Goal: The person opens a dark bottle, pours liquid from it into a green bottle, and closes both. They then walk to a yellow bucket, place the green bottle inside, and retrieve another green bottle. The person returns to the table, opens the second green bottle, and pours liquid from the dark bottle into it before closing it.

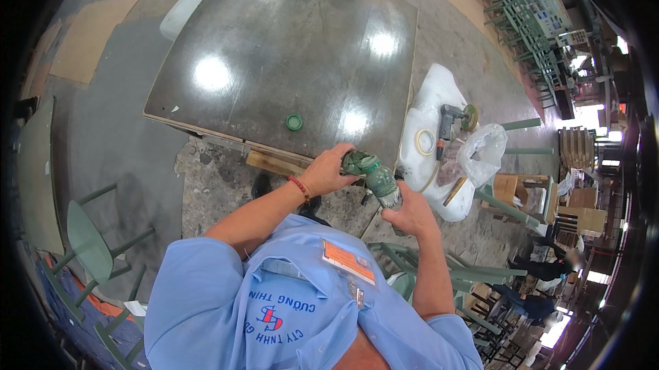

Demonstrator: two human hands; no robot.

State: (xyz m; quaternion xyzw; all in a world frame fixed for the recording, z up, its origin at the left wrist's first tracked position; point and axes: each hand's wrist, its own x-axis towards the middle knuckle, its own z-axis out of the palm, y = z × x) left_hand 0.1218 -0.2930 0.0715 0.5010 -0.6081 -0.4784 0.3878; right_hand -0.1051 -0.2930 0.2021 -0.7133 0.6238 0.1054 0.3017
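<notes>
My right hand (414, 212) is wrapped round a green-stained plastic bottle (384, 186) with a pale label. The bottle leans to the left, its green mouth uncovered. Right beside that mouth, my left hand (329, 172) grips a dark green, crumpled-looking piece (355, 163); whether it is a rag or a small container I cannot make out. It seems to touch the bottle's neck. On the dark table (288, 40), near its front edge, lies a round green cap (294, 122). Both hands are just off the table's near right corner.
To the right, a white plastic-covered seat (439, 88) carries a grey power tool (449, 123), a tape roll (425, 141) and a clear plastic bag (484, 150). Green chair frames (93, 243) stand at left and lower right. Two people (542, 267) are far right.
</notes>
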